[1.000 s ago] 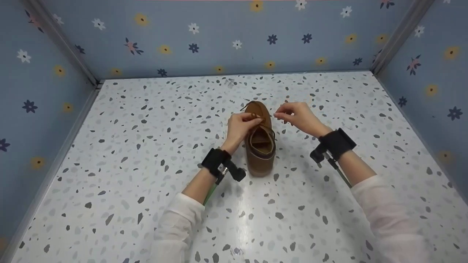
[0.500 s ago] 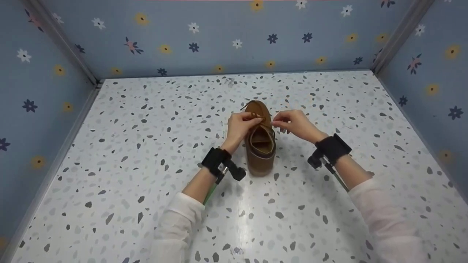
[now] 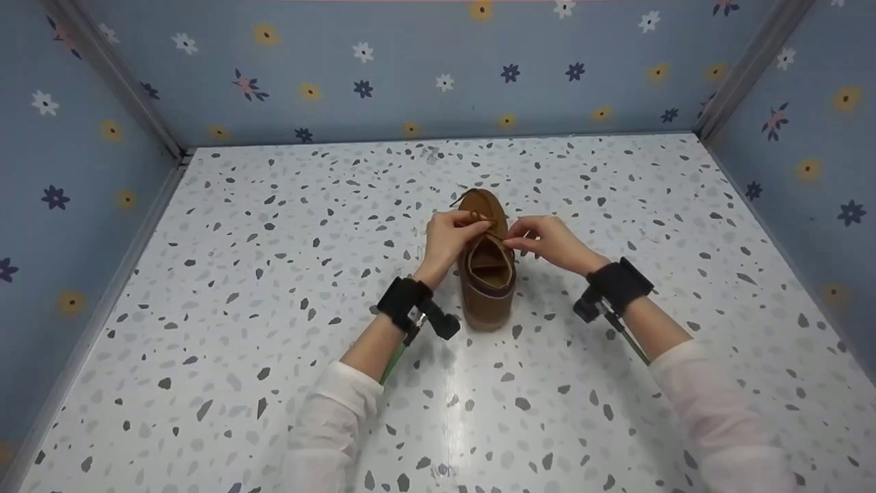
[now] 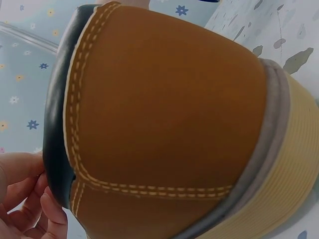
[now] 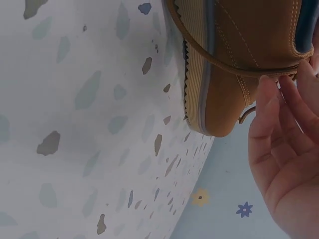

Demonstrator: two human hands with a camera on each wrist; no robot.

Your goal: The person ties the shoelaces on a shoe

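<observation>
A person's right hand [image 3: 551, 239] has come in from beyond the right side of a brown shoe [image 3: 487, 311], where it was apart from the leather a second ago, and its thumb and fingers now pinch the lace [image 5: 214, 59] at the front of the shoe's collar. The left hand [image 3: 448, 239], unmoved at the shoe's left side, grips the lacing just ahead of the collar, though its fingertips partly hide what they hold. That appears to make the lacing two-handed work, with no bow seen on the shoe. The shoe stands upright on a speckled surface [image 3: 274, 342], toe pointing away from the person, between the two hands; the strand at the right fingertips crosses the shoe's right flank, and another lace end lies over its toe.
</observation>
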